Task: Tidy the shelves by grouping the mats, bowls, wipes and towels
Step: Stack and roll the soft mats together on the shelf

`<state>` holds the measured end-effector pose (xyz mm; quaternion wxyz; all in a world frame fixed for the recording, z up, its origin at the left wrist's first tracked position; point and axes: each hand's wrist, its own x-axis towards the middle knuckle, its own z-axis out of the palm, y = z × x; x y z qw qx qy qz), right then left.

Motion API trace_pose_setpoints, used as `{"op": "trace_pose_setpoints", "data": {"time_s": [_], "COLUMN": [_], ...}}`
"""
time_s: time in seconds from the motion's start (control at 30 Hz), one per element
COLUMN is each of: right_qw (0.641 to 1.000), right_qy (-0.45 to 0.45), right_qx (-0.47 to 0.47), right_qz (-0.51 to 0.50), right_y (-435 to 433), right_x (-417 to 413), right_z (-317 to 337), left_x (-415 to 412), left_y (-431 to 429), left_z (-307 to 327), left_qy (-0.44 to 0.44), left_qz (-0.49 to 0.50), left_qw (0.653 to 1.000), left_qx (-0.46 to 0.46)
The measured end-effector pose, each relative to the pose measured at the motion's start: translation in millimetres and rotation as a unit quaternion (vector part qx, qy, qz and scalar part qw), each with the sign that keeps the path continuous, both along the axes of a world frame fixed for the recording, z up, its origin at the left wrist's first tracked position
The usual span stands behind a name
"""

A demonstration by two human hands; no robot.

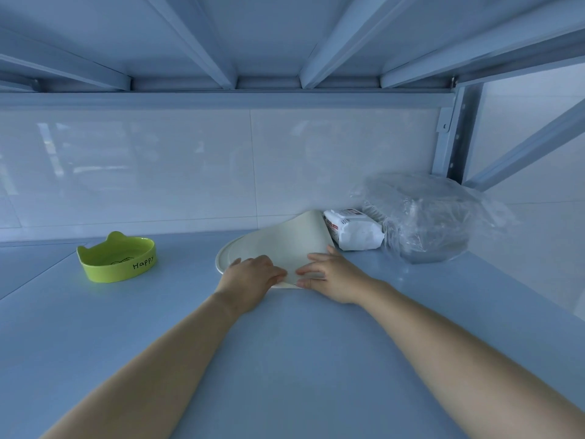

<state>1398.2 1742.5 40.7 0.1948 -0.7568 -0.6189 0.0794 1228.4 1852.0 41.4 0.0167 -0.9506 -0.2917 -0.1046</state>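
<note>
A pale grey-white mat [294,240] lies in the middle of the blue shelf [285,343], partly folded, its far edge curled up toward the wall. My left hand [250,275] presses on its near left part, fingers together. My right hand [332,274] grips the near right edge, fingers on top of it. A lime-green cat-ear bowl [117,259] marked "Happy" stands at the left. A white pack of wipes [354,229] lies just right of the mat. Beside it sits a clear plastic bag [427,217] holding something dark grey, whose nature I cannot tell.
A white tiled wall [190,169] closes the back of the shelf. Blue metal beams [221,42] of the upper shelf run overhead. An upright post and a diagonal brace [456,131] stand at the back right corner.
</note>
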Motion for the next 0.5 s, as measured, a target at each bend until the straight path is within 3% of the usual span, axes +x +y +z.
{"op": "trace_pose_setpoints", "data": {"time_s": [0.17, 0.33, 0.5], "right_qw": [0.999, 0.992, 0.99], "right_qy": [-0.049, -0.017, 0.003], "right_qx": [0.02, 0.119, 0.141], "right_qz": [0.003, 0.026, 0.024], "right_y": [-19, -41, -62], "right_x": [-11, -20, -30], "right_z": [10, 9, 14], "left_x": [-21, -33, -45], "left_y": [-7, -29, -65], "left_z": [-2, -2, 7], "left_qy": [-0.026, -0.083, -0.076], "left_qz": [-0.012, -0.004, 0.023], "left_qw": [0.998, 0.994, 0.995], "left_qx": [-0.063, -0.077, -0.057]}}
